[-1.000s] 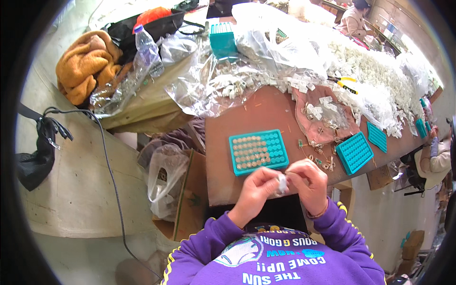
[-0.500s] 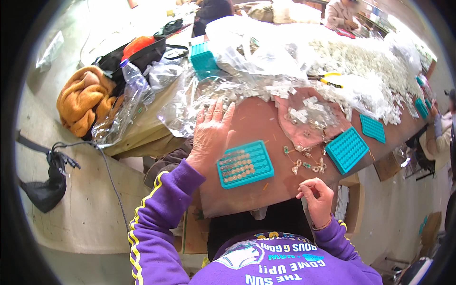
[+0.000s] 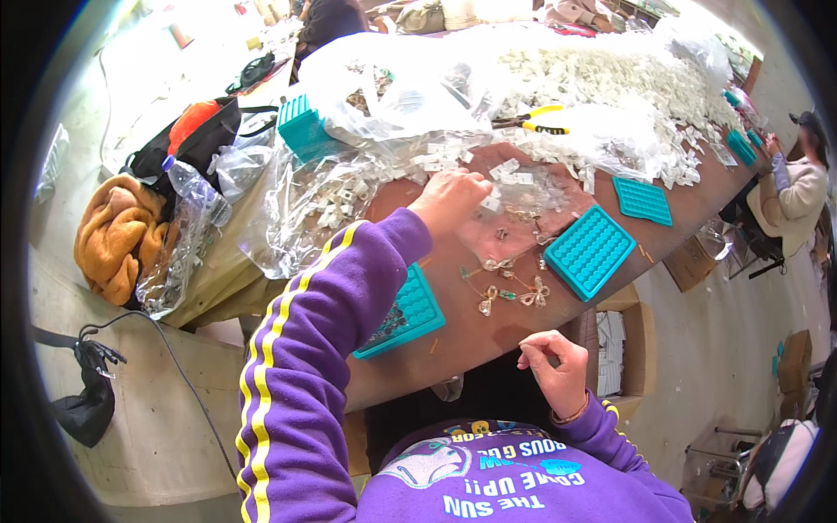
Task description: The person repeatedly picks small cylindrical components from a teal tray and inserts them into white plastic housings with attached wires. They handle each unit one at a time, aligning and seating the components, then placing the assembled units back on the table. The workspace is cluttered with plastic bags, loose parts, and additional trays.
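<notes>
My left hand (image 3: 452, 202) reaches over the table to the edge of a pink cloth (image 3: 497, 231), its fingers curled beside small white cards (image 3: 513, 174). Whatever lies between those fingertips is hidden. My right hand (image 3: 558, 366) hovers at the table's near edge, thumb and fingertips pinched together; anything in the pinch is too small to make out. Between the hands lie several bow-shaped jewellery pieces (image 3: 534, 293) with green bits. Under my left forearm sits a turquoise compartment tray (image 3: 420, 301), partly hidden, with small round pieces in some cells. Another turquoise tray (image 3: 591, 253) lies right of the cloth.
Yellow-handled pliers (image 3: 542, 120) rest by a large heap of white pieces (image 3: 602, 78). A third turquoise tray (image 3: 643, 201) lies farther right, and stacked trays (image 3: 302, 131) stand back left. Clear plastic bags (image 3: 288, 205) cover the left side. A co-worker (image 3: 798, 179) sits at the right.
My left hand has moved right from beside the plastic bag to the white cards, its spread fingers now curled. The right hand remains pinched near the table edge. The view has shifted.
</notes>
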Demonstrator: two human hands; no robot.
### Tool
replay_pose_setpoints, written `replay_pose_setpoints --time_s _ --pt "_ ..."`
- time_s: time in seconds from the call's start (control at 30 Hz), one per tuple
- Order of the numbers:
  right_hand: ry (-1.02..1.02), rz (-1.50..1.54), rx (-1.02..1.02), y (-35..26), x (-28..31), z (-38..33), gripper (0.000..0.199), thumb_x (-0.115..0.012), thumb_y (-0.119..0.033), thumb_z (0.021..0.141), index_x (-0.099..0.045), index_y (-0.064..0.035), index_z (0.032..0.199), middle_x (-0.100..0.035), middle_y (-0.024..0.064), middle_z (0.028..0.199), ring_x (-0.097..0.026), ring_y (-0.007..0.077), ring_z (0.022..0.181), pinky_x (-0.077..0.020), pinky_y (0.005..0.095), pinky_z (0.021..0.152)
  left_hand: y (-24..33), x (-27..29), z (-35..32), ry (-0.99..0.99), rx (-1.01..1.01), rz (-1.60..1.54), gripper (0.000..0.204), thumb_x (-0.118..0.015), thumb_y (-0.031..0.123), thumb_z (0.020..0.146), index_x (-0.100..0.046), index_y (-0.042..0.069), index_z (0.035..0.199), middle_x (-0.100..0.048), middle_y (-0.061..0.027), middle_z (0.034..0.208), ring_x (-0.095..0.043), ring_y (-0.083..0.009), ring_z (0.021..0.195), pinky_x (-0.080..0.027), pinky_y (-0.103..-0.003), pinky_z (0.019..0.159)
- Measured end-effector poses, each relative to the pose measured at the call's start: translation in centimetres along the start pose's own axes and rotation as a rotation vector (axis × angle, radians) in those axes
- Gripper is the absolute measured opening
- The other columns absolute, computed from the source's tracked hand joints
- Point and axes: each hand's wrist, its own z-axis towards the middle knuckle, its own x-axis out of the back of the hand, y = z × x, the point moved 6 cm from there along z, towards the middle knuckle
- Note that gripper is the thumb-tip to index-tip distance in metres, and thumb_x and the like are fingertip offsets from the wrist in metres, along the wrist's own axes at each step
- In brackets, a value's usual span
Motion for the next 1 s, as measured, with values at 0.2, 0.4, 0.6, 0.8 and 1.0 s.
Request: replay_pose_setpoints --time_s 0.2,0.4,0.6,0.8,1.0 --pt "0.022 -0.033 -0.029 0.1 1.3 0.4 0.003 -0.062 0.003 0.089 -0.064 0.0049 0.09 -0.065 0.0072 0.076 -0.064 0.0121 0.067 -0.0517 0.0243 0.061 -1.9 2.5 -0.8 0.199 0.059 -0.191 0.028 -0.062 0.009 0.079 -0.064 0.007 0.107 -0.066 -0.0129 0.105 -0.063 -0.0327 0.1 -0.052 -0.04 0.085" --pt "-0.029 -0.322 0.223 -1.9 -0.2 4.4 0.006 -0.066 0.002 0.081 -0.065 -0.0004 0.086 -0.065 0.0129 0.078 -0.065 0.0231 0.067 -0.0508 0.0304 0.062 -4.6 6.6 -6.9 0.404 0.337 -0.385 0.026 -0.063 0.008 0.083 -0.067 0.007 0.109 -0.06 -0.0146 0.102 -0.063 -0.031 0.084 -0.051 -0.038 0.077" --pt "-0.005 -0.604 0.43 -2.7 -2.2 10.2 0.005 -0.067 -0.008 0.083 -0.063 -0.005 0.086 -0.064 0.0118 0.08 -0.063 0.0305 0.07 -0.0493 0.0372 0.061 -5.5 6.5 -10.4 0.323 0.562 -0.593 0.021 -0.062 0.007 0.085 -0.066 0.006 0.105 -0.062 -0.0171 0.098 -0.064 -0.0304 0.085 -0.05 -0.036 0.076" --pt "-0.102 -1.082 0.296 0.3 -3.1 15.6 0.017 -0.067 -0.022 0.084 -0.065 -0.0085 0.094 -0.066 0.0131 0.087 -0.066 0.0322 0.081 -0.0516 0.041 0.068 -4.3 7.0 -13.5 0.48 0.689 -1.546 0.025 -0.055 0.013 0.098 -0.052 -0.003 0.117 -0.061 -0.005 0.096 -0.063 -0.0141 0.087 -0.053 -0.028 0.085" --pt "-0.114 -0.983 0.275 0.1 -4.2 16.8 0.014 -0.068 -0.015 0.084 -0.066 -0.0085 0.096 -0.066 0.0076 0.087 -0.067 0.0274 0.079 -0.0537 0.0387 0.067 1.9 6.9 -20.2 0.647 0.667 -2.169 0.02 -0.061 0.01 0.095 -0.055 0.004 0.112 -0.057 -0.0019 0.101 -0.06 -0.0151 0.097 -0.051 -0.031 0.09"
